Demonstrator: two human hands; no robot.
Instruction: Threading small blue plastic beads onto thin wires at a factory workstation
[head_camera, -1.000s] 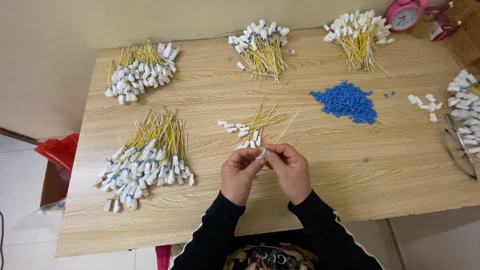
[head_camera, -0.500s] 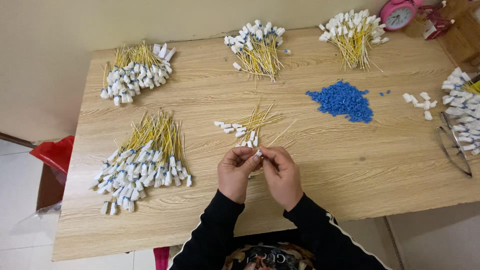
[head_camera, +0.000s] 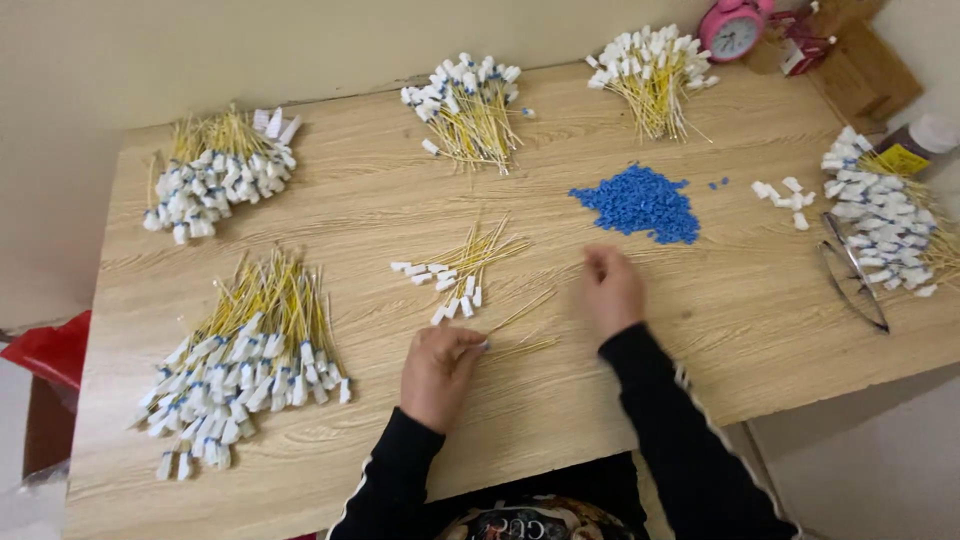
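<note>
My left hand (head_camera: 438, 370) rests on the wooden table (head_camera: 700, 330), its fingers closed on a thin yellow wire (head_camera: 520, 312) that has a blue piece at the end near my fingertips. Just beyond it lies a small bunch of yellow wires with white connectors (head_camera: 455, 270). My right hand (head_camera: 610, 290) is stretched forward, blurred, with fingers loosely curled and nothing seen in it. It hovers just short of a heap of small blue pieces (head_camera: 640, 203).
Big piles of finished yellow wires with white ends lie at front left (head_camera: 240, 365), back left (head_camera: 215, 170), back middle (head_camera: 465, 100), back right (head_camera: 650, 75) and far right (head_camera: 885, 215). A pink clock (head_camera: 735, 25), loose white connectors (head_camera: 785, 195) and metal tweezers (head_camera: 855, 270) are at the right.
My hands were together at the table's middle, working one wire. Now they have parted: the right has moved forward toward the blue pieces, the left stays back holding the wire.
</note>
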